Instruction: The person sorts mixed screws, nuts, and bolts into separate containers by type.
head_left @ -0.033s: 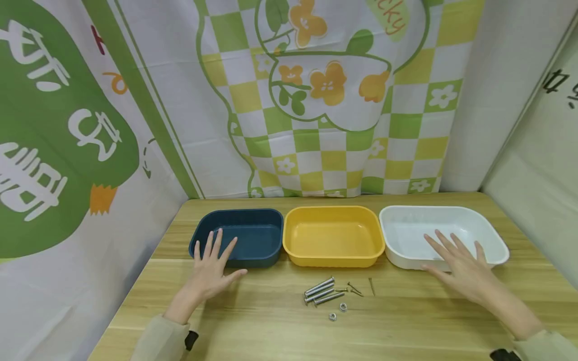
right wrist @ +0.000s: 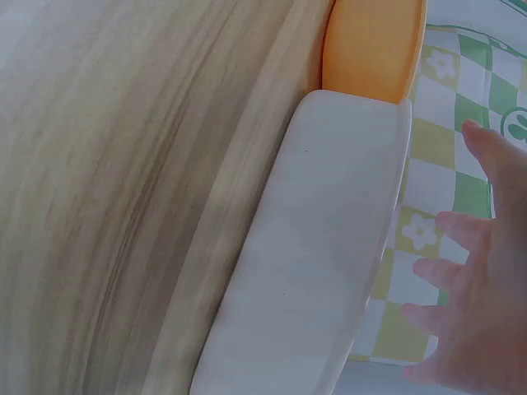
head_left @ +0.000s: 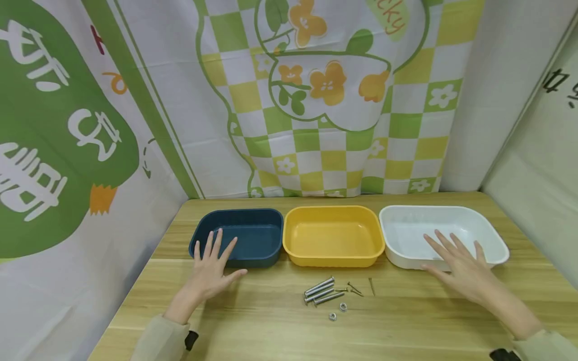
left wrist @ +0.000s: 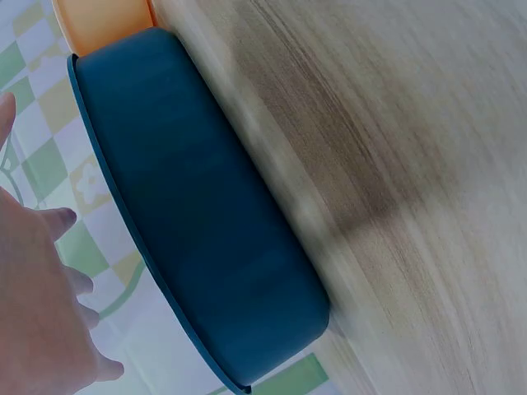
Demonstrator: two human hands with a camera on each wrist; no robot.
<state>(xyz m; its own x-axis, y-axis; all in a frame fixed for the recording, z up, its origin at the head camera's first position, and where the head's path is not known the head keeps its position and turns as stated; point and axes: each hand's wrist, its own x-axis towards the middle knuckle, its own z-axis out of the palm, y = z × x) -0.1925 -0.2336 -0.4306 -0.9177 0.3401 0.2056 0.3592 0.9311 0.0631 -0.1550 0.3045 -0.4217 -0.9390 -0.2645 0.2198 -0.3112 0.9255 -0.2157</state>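
My left hand (head_left: pixel 209 273), fingers spread and straight, hovers over the near edge of the dark blue tray (head_left: pixel 259 235). My right hand (head_left: pixel 465 273) is spread the same way over the near side of the white tray (head_left: pixel 485 228). Neither hand holds anything. Between the two hands lie several long bolts (head_left: pixel 319 290), a few small screws (head_left: pixel 354 288) and two nuts (head_left: pixel 332 317) on the table. In the left wrist view, the left hand (left wrist: pixel 37 304) shows beyond the blue tray's wall (left wrist: pixel 198 214); the right wrist view has the right hand (right wrist: pixel 486 280) past the white tray's wall (right wrist: pixel 305 247).
A yellow tray (head_left: pixel 334 238) stands between the blue and white trays, all three in a row along the back of the wooden table (head_left: pixel 271 331). Patterned cloth (head_left: pixel 325 150) hangs behind the table, with more cloth at both sides.
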